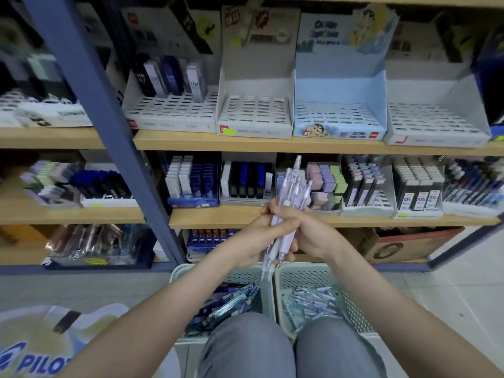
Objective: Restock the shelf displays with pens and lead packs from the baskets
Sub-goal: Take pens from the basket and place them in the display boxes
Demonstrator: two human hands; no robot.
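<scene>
- Bag [41,350]: glossy plastic with blue print, flat on the floor at the lower left.
- Displays [169,110]: four card trays with slotted floors, side by side along the front edge of the upper shelf [245,143]. Three are white and the third from the left is pale blue. Four slim lead cases [169,75] stand upright at the back of the leftmost one.
- Left basket [240,274]: pale green perforated plastic, on the floor below the shelves, with dark blue lead packs [229,304] heaped inside.
- Left hand [261,236]: fingers and thumb curled round the lower half of the pens.
- Pens [296,181]: a bunch of about five, though the exact count is unclear. They are pale lilac and white plastic with smooth round barrels. They are held in front of the middle shelf, above the gap between the baskets. The long axis is near upright, with clip ends up and leaning right and tips down and left.
- Right hand [313,230]: fingers wrapped round the same bunch from the right, touching the left hand.
- Right basket [308,278]: same make, touching the left one, holding a pile of loose pens [313,301] in pale blue that lie every way.
</scene>
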